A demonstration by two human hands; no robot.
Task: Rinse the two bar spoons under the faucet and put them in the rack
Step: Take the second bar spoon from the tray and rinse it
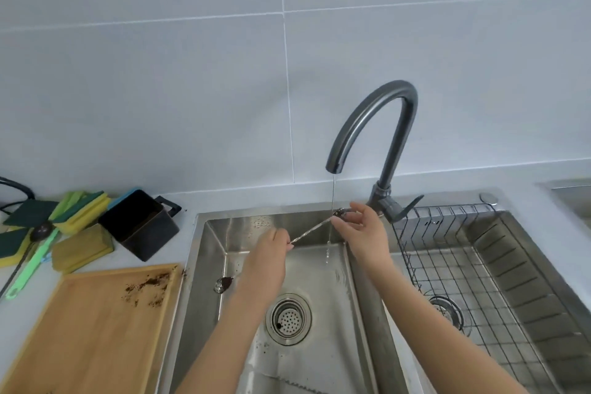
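I hold one thin metal bar spoon across the left sink basin, under a thin stream of water from the dark curved faucet. My left hand pinches its handle end. My right hand has its fingers on the bowl end, right at the stream. The second bar spoon, its bowl smeared with dark grounds, lies in the basin at the left wall, partly hidden by my left forearm. The dark wire rack sits in the right sink basin, with nothing in it.
A wooden board strewn with brown grounds lies left of the sink. Behind it stand a black box, several green and yellow sponges and a green-handled brush. A round drain strainer sits in the left basin.
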